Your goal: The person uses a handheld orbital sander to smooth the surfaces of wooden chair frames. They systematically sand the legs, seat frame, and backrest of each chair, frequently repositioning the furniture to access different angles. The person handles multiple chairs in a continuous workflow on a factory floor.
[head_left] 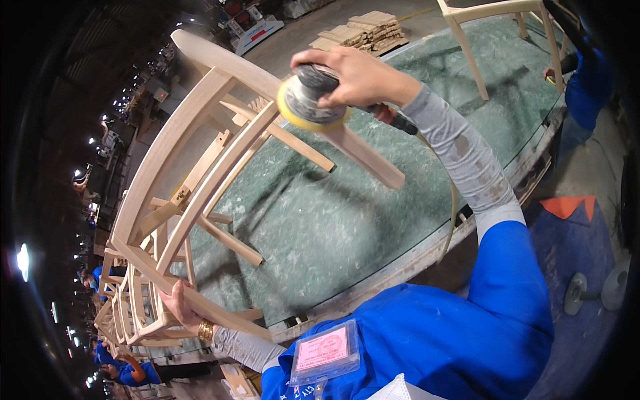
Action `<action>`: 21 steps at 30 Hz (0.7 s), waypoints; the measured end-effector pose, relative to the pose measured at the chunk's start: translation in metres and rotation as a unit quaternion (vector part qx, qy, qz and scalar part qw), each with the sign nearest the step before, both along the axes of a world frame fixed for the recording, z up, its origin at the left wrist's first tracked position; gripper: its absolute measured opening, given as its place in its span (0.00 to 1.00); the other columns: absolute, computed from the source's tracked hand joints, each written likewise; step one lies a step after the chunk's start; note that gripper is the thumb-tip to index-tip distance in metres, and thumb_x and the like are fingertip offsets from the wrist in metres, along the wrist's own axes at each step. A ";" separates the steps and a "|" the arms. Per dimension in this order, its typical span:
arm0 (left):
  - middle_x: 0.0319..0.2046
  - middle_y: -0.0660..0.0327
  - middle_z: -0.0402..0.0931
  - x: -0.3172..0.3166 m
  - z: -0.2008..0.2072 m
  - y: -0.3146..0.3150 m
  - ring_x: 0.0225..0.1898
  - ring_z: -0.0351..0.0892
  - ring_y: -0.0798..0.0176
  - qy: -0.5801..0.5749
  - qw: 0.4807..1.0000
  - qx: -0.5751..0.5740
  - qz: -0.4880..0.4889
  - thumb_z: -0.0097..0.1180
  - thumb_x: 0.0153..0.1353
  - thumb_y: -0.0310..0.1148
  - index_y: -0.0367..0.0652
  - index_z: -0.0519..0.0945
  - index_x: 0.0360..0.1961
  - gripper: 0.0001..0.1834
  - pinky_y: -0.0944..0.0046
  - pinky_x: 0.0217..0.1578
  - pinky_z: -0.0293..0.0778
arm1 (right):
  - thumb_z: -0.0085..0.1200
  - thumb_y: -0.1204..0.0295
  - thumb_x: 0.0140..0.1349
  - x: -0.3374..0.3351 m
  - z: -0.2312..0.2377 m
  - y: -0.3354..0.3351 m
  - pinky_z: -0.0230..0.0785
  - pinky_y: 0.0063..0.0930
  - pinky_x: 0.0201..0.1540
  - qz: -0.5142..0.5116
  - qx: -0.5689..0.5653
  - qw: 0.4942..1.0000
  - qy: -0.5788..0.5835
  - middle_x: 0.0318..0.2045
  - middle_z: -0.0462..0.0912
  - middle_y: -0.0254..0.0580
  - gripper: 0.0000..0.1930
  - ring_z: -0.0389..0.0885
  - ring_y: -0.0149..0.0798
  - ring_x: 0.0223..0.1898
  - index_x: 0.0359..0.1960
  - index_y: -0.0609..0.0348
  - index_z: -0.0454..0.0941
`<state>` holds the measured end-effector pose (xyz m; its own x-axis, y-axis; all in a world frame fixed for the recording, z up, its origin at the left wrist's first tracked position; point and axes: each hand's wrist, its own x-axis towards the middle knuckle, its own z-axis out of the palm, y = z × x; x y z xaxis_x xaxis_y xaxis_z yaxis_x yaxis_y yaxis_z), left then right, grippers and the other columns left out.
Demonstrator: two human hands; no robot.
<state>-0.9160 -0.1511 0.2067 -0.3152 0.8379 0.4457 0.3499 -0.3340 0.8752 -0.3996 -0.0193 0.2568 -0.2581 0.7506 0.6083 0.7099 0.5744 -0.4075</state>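
Note:
A pale wooden chair frame [165, 143] lies tipped over on the green dusty tabletop, its legs pointing across the table. My right hand [363, 73] is closed over the dark top of a round power sander [312, 97] with a yellow pad edge. The sander rests at the frame's far corner, by a leg, and its hose trails back under my forearm. At the lower left, my left hand [181, 305] grips a leg of the chair frame, fingers wrapped round the wood. The sander's pad face is hidden from view.
More wooden chair frames [137, 307] stand in a row at the left. Another chair [467, 47] is at the table's far right, beside a person in blue [587, 87]. Stacked wood pieces [363, 32] lie beyond the table [320, 240]. An air hose [453, 213] hangs over its near edge.

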 end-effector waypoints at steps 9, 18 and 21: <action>0.29 0.58 0.70 -0.001 0.003 0.004 0.22 0.73 0.65 -0.038 0.999 0.008 -0.029 0.62 0.44 0.30 0.37 0.61 0.55 0.35 0.69 0.23 0.70 | 0.64 0.63 0.40 -0.011 0.025 0.033 0.69 0.41 0.48 -0.026 0.093 0.994 0.044 0.40 0.78 0.54 0.36 0.77 0.53 0.44 0.56 0.41 0.65; 0.30 0.59 0.72 -0.006 0.001 -0.001 0.22 0.75 0.67 -0.083 0.992 0.034 -0.083 0.63 0.44 0.25 0.39 0.62 0.51 0.32 0.69 0.22 0.73 | 0.63 0.68 0.42 -0.032 0.037 0.005 0.64 0.38 0.54 -0.094 0.077 0.991 0.056 0.46 0.76 0.50 0.32 0.74 0.52 0.49 0.54 0.40 0.68; 0.29 0.59 0.72 -0.008 -0.004 0.004 0.22 0.75 0.66 -0.106 0.987 0.060 -0.102 0.65 0.44 0.27 0.39 0.62 0.51 0.33 0.69 0.22 0.74 | 0.62 0.70 0.40 -0.034 0.037 -0.011 0.64 0.36 0.55 -0.071 0.020 0.996 0.048 0.46 0.76 0.48 0.33 0.73 0.49 0.51 0.54 0.45 0.68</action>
<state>-0.9242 -0.1472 0.2030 -0.2424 0.8383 0.4883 0.0777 -0.4849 0.8711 -0.4331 -0.0300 0.2935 -0.0901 0.7503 0.6549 0.7444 0.4876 -0.4561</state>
